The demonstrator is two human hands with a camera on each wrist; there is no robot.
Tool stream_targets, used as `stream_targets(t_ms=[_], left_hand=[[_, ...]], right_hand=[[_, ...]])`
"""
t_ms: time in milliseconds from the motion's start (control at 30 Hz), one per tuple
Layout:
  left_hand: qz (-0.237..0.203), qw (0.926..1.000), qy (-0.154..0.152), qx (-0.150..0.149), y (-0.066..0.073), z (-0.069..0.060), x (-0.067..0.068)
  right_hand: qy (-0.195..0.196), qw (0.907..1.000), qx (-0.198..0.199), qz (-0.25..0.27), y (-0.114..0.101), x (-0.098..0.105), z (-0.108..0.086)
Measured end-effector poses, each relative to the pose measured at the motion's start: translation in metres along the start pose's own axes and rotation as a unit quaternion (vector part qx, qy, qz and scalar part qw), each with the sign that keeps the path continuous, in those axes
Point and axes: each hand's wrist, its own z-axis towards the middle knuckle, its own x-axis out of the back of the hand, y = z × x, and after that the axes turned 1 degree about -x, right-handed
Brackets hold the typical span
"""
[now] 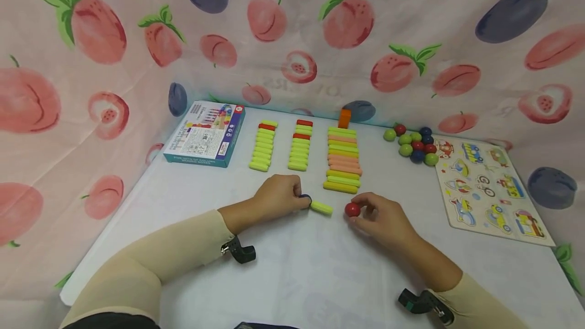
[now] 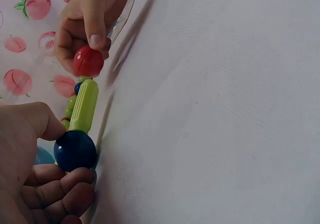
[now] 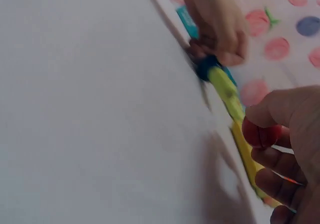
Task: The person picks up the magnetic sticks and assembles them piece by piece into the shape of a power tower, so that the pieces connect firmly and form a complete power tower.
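Observation:
My left hand (image 1: 278, 195) pinches a dark blue ball (image 2: 75, 151) between thumb and fingers. A short light-green ridged stick (image 1: 321, 208) juts from that ball toward the right. Between the thumb and fingertips of my right hand (image 1: 386, 221) is a red ball (image 1: 352, 209), with a groove visible in the right wrist view. In the head view a small gap separates the red ball from the stick's free end. Both hands are low over the white table, in front of the rows of sticks.
Behind the hands lie two columns of short sticks (image 1: 261, 150) (image 1: 299, 154) and one of longer sticks (image 1: 343, 161), an orange piece (image 1: 345, 118) at its far end. A box (image 1: 205, 133) sits back left. Several coloured balls (image 1: 405, 150) and a picture board (image 1: 484, 187) are at right.

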Motion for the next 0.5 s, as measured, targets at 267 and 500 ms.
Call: stream_targets(t_ms=[267, 500], left_hand=[[0.018, 0.9997, 0.000, 0.014, 0.004, 0.000, -0.002], [0.038, 0.9993, -0.001, 0.000, 0.004, 0.001, 0.001]], right_hand=[[-0.006, 0.9993, 0.022, 0.029, -0.010, -0.026, 0.006], [-0.004, 0.9999, 0.012, -0.003, -0.017, -0.030, 0.003]])
